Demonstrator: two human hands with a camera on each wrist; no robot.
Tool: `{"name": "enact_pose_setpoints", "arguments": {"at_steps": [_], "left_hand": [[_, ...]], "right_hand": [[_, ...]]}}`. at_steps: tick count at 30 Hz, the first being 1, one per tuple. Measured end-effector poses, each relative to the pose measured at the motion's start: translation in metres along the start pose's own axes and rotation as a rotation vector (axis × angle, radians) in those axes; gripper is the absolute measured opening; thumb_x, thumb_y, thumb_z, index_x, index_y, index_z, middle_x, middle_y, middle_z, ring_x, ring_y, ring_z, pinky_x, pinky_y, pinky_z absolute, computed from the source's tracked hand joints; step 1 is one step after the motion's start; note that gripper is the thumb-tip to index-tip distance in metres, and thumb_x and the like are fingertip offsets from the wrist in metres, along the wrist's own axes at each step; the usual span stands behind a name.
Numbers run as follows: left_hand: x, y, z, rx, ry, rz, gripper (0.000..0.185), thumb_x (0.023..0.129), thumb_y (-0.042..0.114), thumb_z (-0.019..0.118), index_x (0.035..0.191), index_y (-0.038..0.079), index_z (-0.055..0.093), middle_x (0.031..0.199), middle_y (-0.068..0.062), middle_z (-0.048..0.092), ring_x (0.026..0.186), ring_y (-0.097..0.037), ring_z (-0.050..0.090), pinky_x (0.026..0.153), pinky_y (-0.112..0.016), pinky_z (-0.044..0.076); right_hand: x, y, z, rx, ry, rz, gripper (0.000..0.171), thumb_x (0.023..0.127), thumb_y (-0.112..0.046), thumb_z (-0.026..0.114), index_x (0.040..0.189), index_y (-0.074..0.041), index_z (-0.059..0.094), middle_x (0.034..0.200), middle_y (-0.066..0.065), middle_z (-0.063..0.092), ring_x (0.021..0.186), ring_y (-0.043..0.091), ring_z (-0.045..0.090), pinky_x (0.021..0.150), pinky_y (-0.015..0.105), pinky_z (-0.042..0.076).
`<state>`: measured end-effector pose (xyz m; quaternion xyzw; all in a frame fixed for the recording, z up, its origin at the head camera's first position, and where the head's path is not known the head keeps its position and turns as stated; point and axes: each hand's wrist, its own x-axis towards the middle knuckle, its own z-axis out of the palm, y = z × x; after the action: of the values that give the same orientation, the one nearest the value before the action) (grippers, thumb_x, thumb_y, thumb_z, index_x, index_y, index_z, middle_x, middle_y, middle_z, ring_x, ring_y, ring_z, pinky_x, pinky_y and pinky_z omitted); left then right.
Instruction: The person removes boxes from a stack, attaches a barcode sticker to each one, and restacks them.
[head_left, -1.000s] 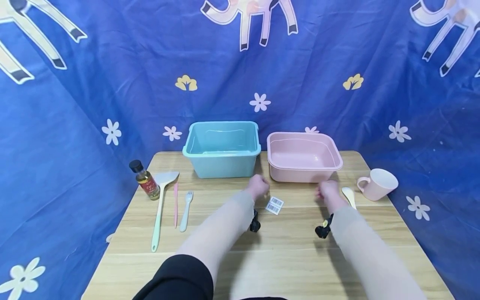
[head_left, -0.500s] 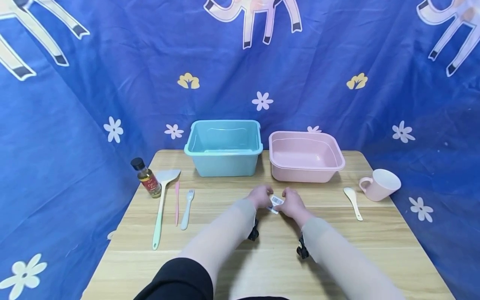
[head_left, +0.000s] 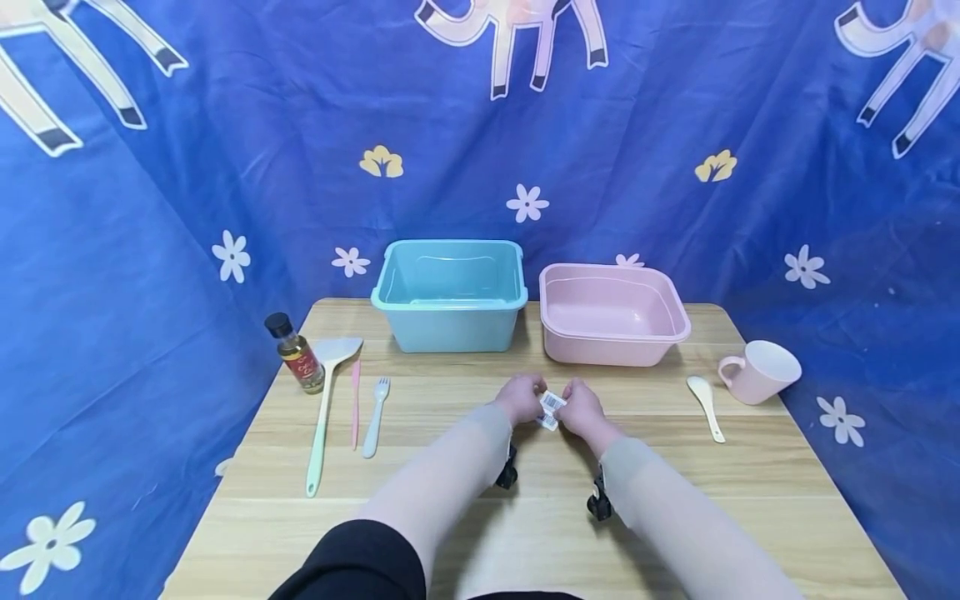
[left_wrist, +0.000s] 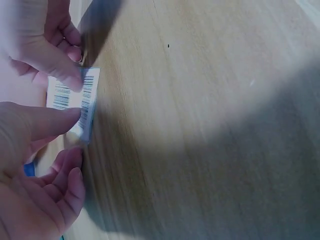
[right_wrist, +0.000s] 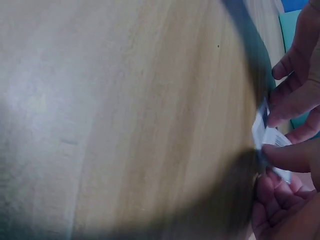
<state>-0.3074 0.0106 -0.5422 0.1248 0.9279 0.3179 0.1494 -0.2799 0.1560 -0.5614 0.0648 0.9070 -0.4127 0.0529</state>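
Note:
A small white barcode label (head_left: pixel 552 401) is held between both hands near the middle of the table. My left hand (head_left: pixel 519 397) pinches its left side, the thumb lying over the printed face in the left wrist view. From the opposite side my right hand (head_left: pixel 584 408) pinches it, its thumb also on the barcodes. In the right wrist view the label (right_wrist: pixel 258 129) looks bent between the two hands. Fingers cover parts of it, and whether its lower edge touches the wood cannot be told.
Behind the hands stand a teal bin (head_left: pixel 453 325) and a pink bin (head_left: pixel 607 350). Left are a bottle (head_left: pixel 302 362), a spatula (head_left: pixel 322 417), a pink knife (head_left: pixel 356 408) and a fork (head_left: pixel 374 425). A spoon (head_left: pixel 706 408) and a mug (head_left: pixel 757 375) are at right.
My right hand has come left from beside the spoon to the label, which lay flat on the table. Both hands now pinch it. My left hand has hardly shifted.

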Motion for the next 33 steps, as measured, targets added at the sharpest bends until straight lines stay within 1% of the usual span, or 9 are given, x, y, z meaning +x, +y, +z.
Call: {"name": "enact_pose_setpoints", "arguments": {"at_steps": [2, 7, 9, 13, 18, 21, 25, 28, 33], "left_hand": [[0.0, -0.003, 0.001, -0.061, 0.004, -0.013, 0.039, 0.071, -0.002, 0.076, 0.107, 0.009, 0.068, 0.107, -0.009, 0.061, 0.09, -0.02, 0.053, 0.081, -0.031, 0.046], [-0.005, -0.012, -0.006, -0.333, 0.039, -0.033, 0.031, 0.074, -0.006, 0.073, 0.103, 0.001, 0.066, 0.093, -0.011, 0.066, 0.07, -0.018, 0.056, 0.062, -0.027, 0.048], [-0.011, -0.014, -0.015, -0.446, 0.057, -0.015, 0.022, 0.078, -0.006, 0.071, 0.099, -0.003, 0.065, 0.086, -0.012, 0.065, 0.068, -0.024, 0.06, 0.059, -0.032, 0.051], [-0.026, -0.012, -0.039, -0.603, 0.062, 0.055, 0.011, 0.086, -0.002, 0.069, 0.095, -0.005, 0.065, 0.079, -0.006, 0.064, 0.072, -0.027, 0.063, 0.065, -0.038, 0.052], [-0.047, -0.004, -0.071, -0.71, 0.055, 0.133, 0.014, 0.088, 0.004, 0.07, 0.098, -0.004, 0.067, 0.079, -0.005, 0.067, 0.066, -0.017, 0.062, 0.057, -0.028, 0.046], [-0.061, 0.004, -0.087, -0.764, 0.073, 0.189, 0.016, 0.088, 0.003, 0.069, 0.1, -0.007, 0.066, 0.083, -0.008, 0.069, 0.07, -0.016, 0.064, 0.06, -0.028, 0.052], [-0.073, 0.014, -0.102, -0.799, 0.102, 0.252, 0.016, 0.088, 0.0, 0.068, 0.1, -0.011, 0.065, 0.086, -0.011, 0.069, 0.075, -0.016, 0.065, 0.067, -0.032, 0.056], [-0.08, 0.019, -0.107, -0.783, 0.114, 0.272, 0.015, 0.089, 0.0, 0.067, 0.099, -0.011, 0.065, 0.086, -0.011, 0.069, 0.073, -0.015, 0.064, 0.066, -0.032, 0.056], [-0.088, 0.021, -0.107, -0.765, 0.122, 0.264, 0.013, 0.09, 0.0, 0.064, 0.098, -0.011, 0.066, 0.087, -0.012, 0.069, 0.073, -0.016, 0.064, 0.067, -0.033, 0.056]], "right_hand": [[0.0, -0.001, 0.002, 0.075, 0.026, 0.007, 0.032, 0.074, 0.008, 0.074, 0.097, 0.002, 0.054, 0.087, 0.013, 0.06, 0.085, 0.03, 0.057, 0.075, 0.04, 0.049], [-0.003, -0.013, -0.001, 0.319, 0.058, -0.001, 0.011, 0.083, 0.005, 0.07, 0.091, 0.004, 0.063, 0.086, 0.01, 0.06, 0.082, 0.023, 0.055, 0.073, 0.033, 0.046], [-0.005, -0.022, -0.006, 0.416, 0.04, -0.013, 0.006, 0.086, 0.004, 0.069, 0.09, 0.004, 0.065, 0.083, 0.008, 0.059, 0.078, 0.02, 0.054, 0.072, 0.034, 0.047], [-0.011, -0.043, -0.022, 0.564, -0.015, -0.046, 0.009, 0.089, 0.003, 0.067, 0.096, 0.007, 0.064, 0.084, 0.007, 0.063, 0.073, 0.015, 0.058, 0.077, 0.04, 0.052], [-0.025, -0.073, -0.043, 0.689, -0.091, -0.106, 0.015, 0.091, 0.003, 0.064, 0.102, 0.012, 0.06, 0.091, 0.011, 0.07, 0.076, 0.014, 0.065, 0.084, 0.046, 0.053], [-0.034, -0.087, -0.052, 0.706, -0.11, -0.164, 0.015, 0.092, 0.002, 0.064, 0.103, 0.012, 0.06, 0.091, 0.01, 0.07, 0.076, 0.014, 0.066, 0.083, 0.044, 0.054], [-0.043, -0.1, -0.06, 0.681, -0.102, -0.219, 0.016, 0.092, 0.002, 0.064, 0.104, 0.012, 0.06, 0.088, 0.008, 0.069, 0.076, 0.013, 0.065, 0.074, 0.032, 0.055], [-0.046, -0.105, -0.064, 0.661, -0.098, -0.238, 0.016, 0.092, 0.002, 0.064, 0.103, 0.012, 0.061, 0.086, 0.007, 0.067, 0.075, 0.013, 0.064, 0.07, 0.028, 0.055], [-0.051, -0.107, -0.067, 0.601, -0.099, -0.262, 0.014, 0.092, 0.002, 0.064, 0.101, 0.011, 0.062, 0.084, 0.006, 0.065, 0.076, 0.014, 0.062, 0.07, 0.027, 0.054]]}}
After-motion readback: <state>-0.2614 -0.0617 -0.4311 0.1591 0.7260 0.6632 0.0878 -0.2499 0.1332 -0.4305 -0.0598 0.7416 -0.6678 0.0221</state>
